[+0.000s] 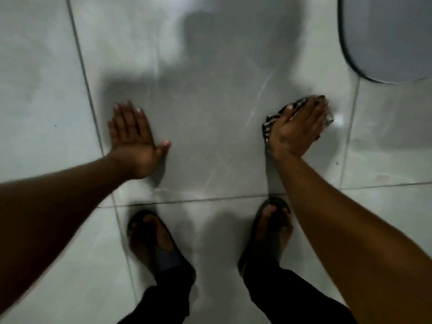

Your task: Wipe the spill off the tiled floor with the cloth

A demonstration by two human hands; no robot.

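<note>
My right hand (298,128) presses a dark striped cloth (268,123) flat against the grey tiled floor (210,127), at the right side of the large middle tile. Most of the cloth lies hidden under the palm and fingers; its edges stick out at the left and by the fingertips. A wet shine (339,121) glints on the tile just right of the fingertips, and faint streaks (259,99) run across the tile to the left of the cloth. My left hand (134,136) rests palm down on the floor with fingers spread, holding nothing.
My two feet in dark sandals, left foot (154,239) and right foot (271,228), stand on the tiles below the hands. A grey rounded object with a dark rim (385,36) sits at the top right. Grout lines cross the floor left of and below the hands.
</note>
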